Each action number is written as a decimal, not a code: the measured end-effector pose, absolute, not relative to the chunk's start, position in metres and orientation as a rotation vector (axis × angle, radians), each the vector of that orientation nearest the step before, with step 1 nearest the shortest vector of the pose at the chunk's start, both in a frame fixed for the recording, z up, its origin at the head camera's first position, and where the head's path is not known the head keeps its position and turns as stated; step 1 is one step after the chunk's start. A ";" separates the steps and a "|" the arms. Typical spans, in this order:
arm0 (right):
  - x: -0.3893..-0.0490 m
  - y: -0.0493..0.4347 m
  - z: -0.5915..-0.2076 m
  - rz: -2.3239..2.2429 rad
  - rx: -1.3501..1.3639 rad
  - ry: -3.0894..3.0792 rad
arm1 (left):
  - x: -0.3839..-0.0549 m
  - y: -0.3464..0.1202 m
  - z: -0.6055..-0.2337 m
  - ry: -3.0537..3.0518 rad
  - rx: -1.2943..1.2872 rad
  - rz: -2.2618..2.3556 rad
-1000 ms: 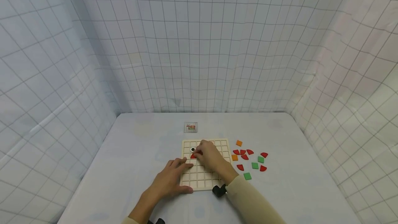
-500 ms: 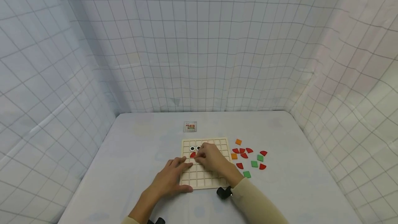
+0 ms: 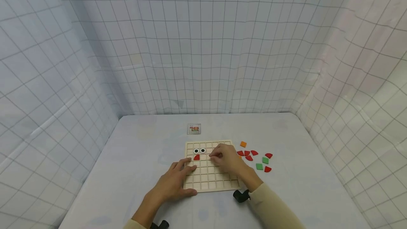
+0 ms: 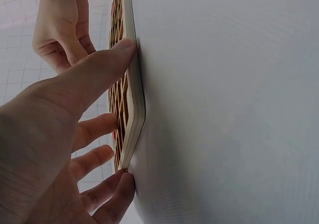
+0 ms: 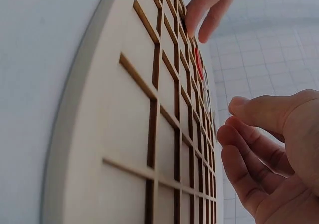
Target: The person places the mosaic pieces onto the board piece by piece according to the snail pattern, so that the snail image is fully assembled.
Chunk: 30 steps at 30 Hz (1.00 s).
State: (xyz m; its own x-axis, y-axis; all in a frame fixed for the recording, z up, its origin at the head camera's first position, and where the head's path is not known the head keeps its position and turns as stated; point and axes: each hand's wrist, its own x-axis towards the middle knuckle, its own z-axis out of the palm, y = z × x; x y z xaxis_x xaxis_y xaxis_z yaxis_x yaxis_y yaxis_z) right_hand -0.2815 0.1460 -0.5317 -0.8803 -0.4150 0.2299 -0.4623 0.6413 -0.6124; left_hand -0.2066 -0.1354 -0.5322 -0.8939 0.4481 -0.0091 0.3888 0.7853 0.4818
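A pale wooden grid board lies on the table in the head view. Two white eye tiles sit side by side in its upper left cells, and a red quarter-circle tile lies below the left one. My left hand rests on the board's left side; its thumb presses the near edge and its fingers spread along the grid. Over the board's right half hovers my right hand. In the right wrist view, the right fingers are loosely bent, with nothing between them and the thumb.
Right of the board lie several red quarter-circle tiles, green square tiles and an orange square tile. Behind the board is a small picture card. White gridded curtains surround the table.
My right hand has moved right, away from the red tile, uncovering it and the second eye tile. Its arm now covers the nearest green tile. The left hand stays on the board.
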 end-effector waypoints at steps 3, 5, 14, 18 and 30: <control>-0.282 0.158 -0.531 1.049 0.712 -2.784 | -0.207 -0.135 -0.534 2.857 0.673 0.709; -0.282 0.167 -0.530 1.052 0.655 -2.807 | -0.207 -0.135 -0.534 2.867 0.685 0.691; -0.285 0.214 -0.528 0.979 0.509 -2.826 | -0.206 -0.131 -0.533 2.911 0.725 0.618; -0.286 0.231 -0.528 0.965 0.371 -2.893 | -0.207 -0.131 -0.534 2.912 0.728 0.614; -0.289 0.254 -0.531 0.936 0.370 -2.968 | -0.203 -0.129 -0.534 2.900 0.692 0.632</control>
